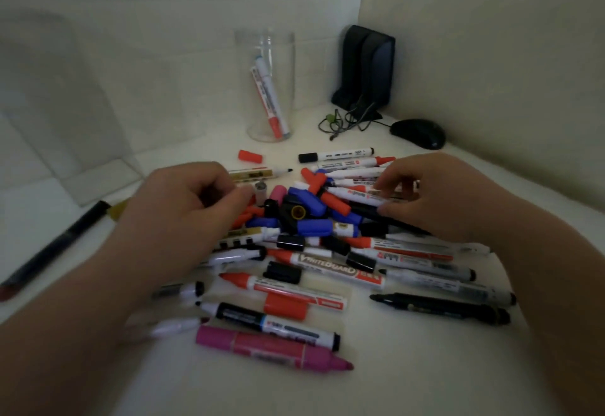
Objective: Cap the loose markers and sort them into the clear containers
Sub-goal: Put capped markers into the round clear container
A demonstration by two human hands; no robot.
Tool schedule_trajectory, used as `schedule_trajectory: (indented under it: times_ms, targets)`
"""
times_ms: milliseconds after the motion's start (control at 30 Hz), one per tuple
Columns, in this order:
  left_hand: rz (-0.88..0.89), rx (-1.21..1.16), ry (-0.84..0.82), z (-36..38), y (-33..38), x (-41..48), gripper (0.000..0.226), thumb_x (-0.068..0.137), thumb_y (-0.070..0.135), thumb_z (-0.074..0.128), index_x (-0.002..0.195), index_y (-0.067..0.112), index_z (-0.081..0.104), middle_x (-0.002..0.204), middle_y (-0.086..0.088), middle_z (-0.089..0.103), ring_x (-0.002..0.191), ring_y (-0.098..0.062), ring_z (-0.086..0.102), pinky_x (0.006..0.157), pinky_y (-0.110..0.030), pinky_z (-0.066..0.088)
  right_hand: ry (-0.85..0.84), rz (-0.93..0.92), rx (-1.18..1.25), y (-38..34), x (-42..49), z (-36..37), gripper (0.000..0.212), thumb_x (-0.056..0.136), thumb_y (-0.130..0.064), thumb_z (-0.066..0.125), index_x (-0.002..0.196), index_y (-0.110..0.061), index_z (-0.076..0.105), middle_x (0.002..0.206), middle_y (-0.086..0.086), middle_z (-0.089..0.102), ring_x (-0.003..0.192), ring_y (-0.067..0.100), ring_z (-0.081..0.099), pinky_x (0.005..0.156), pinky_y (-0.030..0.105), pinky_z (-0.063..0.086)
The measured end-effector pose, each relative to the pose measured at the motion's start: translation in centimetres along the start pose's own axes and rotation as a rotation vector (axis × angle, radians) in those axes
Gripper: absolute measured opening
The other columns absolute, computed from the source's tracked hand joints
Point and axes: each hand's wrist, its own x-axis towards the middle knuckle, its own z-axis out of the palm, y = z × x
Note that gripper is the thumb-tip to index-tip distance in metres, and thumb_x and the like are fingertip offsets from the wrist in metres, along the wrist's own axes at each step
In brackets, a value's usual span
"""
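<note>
White marker (357, 195), pinched in right hand (435, 198)

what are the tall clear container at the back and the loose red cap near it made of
Tall container: clear glossy plastic most likely, possibly glass; the markers inside show through its wall. Red cap: opaque plastic with a dull sheen, judging by its even moulded colour.

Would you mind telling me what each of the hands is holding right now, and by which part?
The right hand pinches a white marker by its barrel. Whether the left hand, its fingers curled, grips anything cannot be told.
</note>
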Motion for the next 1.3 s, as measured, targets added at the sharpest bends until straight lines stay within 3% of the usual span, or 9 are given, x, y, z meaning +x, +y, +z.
schedule_trajectory:
  times_ms: [133,267,467,700,833,933,1000,1133,1300]
  targets:
    - [0.014,0.056,-0.109,0.1,-0.4,0.2,0.008,0.085,0.040,0.070,0.078,0.036,0.068,0.070,0.012,0.063,0.071,-0.002,0.058,0.060,-0.019,0.044,0.000,-0.002,-0.019,-0.4,0.0,0.2,0.021,0.083,-0.037,0.075,0.099,-0.044,0.063,0.096,-0.018,0.060,0.084,-0.005,0.053,0.067,0.012,0.035]
    - [0.125,0.220,-0.204,0.5,-1.2,0.7,0.020,0.087,0.029,0.073,0.103,0.040,0.068,0.092,0.023,0.053,0.088,0.006,0.050,0.070,-0.006,0.037,0.023,-0.010,-0.034,-0.8,-0.1,0.2,0.030,0.082,-0.034,0.075,0.108,-0.041,0.065,0.094,-0.020,0.059,0.080,-0.006,0.053,0.064,0.009,0.034]
    - [0.199,0.336,-0.223,1.7,-0.3,1.5,0.034,0.094,0.030,0.064,0.128,0.035,0.065,0.119,0.014,0.058,0.113,-0.009,0.047,0.102,-0.029,0.040,0.160,-0.075,0.149,-1.8,-0.7,-0.4,0.034,0.075,-0.026,0.078,0.103,-0.042,0.065,0.083,-0.024,0.067,0.082,-0.009,0.060,0.066,0.005,0.043]
    - [0.093,0.414,-0.295,2.4,0.9,2.0,0.029,0.097,0.027,0.061,0.124,0.036,0.067,0.112,0.006,0.066,0.104,-0.015,0.057,0.094,-0.035,0.048,0.135,-0.141,0.291,-3.8,-1.0,1.0,0.039,0.077,-0.017,0.081,0.092,-0.047,0.061,0.082,-0.018,0.069,0.077,-0.002,0.065,0.069,0.007,0.050]
    - [0.041,0.386,-0.265,2.4,1.4,1.9,0.028,0.096,0.026,0.063,0.122,0.036,0.069,0.112,0.007,0.067,0.100,-0.013,0.057,0.089,-0.027,0.046,0.104,-0.147,0.345,-4.8,-1.3,1.1,0.036,0.078,-0.017,0.079,0.096,-0.044,0.063,0.084,-0.013,0.068,0.078,0.003,0.065,0.073,0.016,0.055]
    - [0.036,0.330,-0.206,2.5,0.9,1.9,0.028,0.096,0.027,0.063,0.120,0.039,0.066,0.104,0.018,0.062,0.090,-0.003,0.055,0.082,-0.019,0.043,0.172,-0.140,0.383,-5.3,-1.5,1.3,0.027,0.079,-0.019,0.079,0.096,-0.037,0.067,0.083,-0.013,0.069,0.076,0.002,0.065,0.066,0.010,0.052]
    - [-0.060,0.054,-0.086,2.3,0.6,2.0,0.025,0.098,0.023,0.062,0.118,0.037,0.064,0.098,0.019,0.066,0.084,-0.001,0.063,0.077,-0.013,0.049,0.221,-0.106,0.463,-5.7,-1.5,1.3,0.020,0.080,-0.018,0.078,0.095,-0.030,0.071,0.077,-0.009,0.071,0.071,0.004,0.067,0.063,0.011,0.053]
    - [-0.433,-1.107,-0.049,0.7,1.0,2.0,0.021,0.095,0.000,0.057,0.113,0.002,0.069,0.094,-0.013,0.076,0.077,-0.019,0.072,0.076,-0.029,0.061,0.279,-0.054,0.794,-6.3,-1.8,1.1,0.020,0.084,-0.010,0.072,0.083,-0.029,0.075,0.066,-0.001,0.074,0.058,0.016,0.069,0.060,0.016,0.056]
    - [-0.428,-1.411,-0.091,-0.4,0.7,1.8,0.026,0.082,0.003,0.061,0.106,-0.003,0.070,0.094,-0.015,0.074,0.073,-0.015,0.068,0.069,-0.022,0.058,0.336,-0.241,0.895,-7.0,-2.4,1.4,0.018,0.075,-0.036,0.069,0.091,-0.041,0.077,0.074,0.000,0.073,0.058,0.021,0.068,0.063,0.024,0.057]
